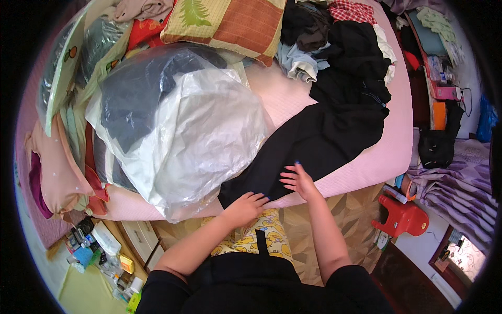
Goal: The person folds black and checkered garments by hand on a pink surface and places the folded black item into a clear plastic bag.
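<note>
A black garment, seemingly a pair of trousers (324, 137), lies stretched along the near right part of the pink bed. At its near left end my left hand (246, 208) rests on the cloth with its fingers laid out; its thumb is hardly visible. My right hand (299, 182) is over the lower edge of the same garment, fingers spread and nothing held. Dark nails show on both hands. Against the garment's left side lies a large clear plastic bag (209, 131) with dark and white contents.
Behind the bag is a checked pillow (230, 23). Piled clothes (308, 31) cover the bed's far right. The pink mattress edge (361, 170) runs in front of me. A red stool (400, 217) stands on the floor to the right; a cluttered bedside cabinet (138, 235) is at the left.
</note>
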A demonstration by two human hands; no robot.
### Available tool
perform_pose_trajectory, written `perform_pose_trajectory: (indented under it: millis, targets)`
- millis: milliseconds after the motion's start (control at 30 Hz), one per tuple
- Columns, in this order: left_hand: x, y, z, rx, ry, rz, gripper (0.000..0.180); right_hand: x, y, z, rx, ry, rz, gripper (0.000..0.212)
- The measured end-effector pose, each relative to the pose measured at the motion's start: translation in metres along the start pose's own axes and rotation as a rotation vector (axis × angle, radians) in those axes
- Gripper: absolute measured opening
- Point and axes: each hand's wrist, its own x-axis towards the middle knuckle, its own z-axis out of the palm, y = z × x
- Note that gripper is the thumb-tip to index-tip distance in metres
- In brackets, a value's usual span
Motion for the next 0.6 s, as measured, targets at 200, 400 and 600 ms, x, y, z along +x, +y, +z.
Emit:
perform_pose_trajectory:
  millis: [200,400,600]
  targets:
    - [-0.023,-0.045,0.049,0.125,-0.233,-0.235,0.025,0.058,0.04,0.01,-0.379,0.165,-0.08,0.027]
    - [-0.021,-0.033,0.029,-0.039,0.391,-0.386,0.022,0.055,0.063,0.022,-0.22,0.158,-0.102,0.021]
    - [-0.027,-0.029,0.006,0.241,0.447,-0.715,0.026,0.06,0.096,0.045,-0.292,-0.026,-0.114,0.015]
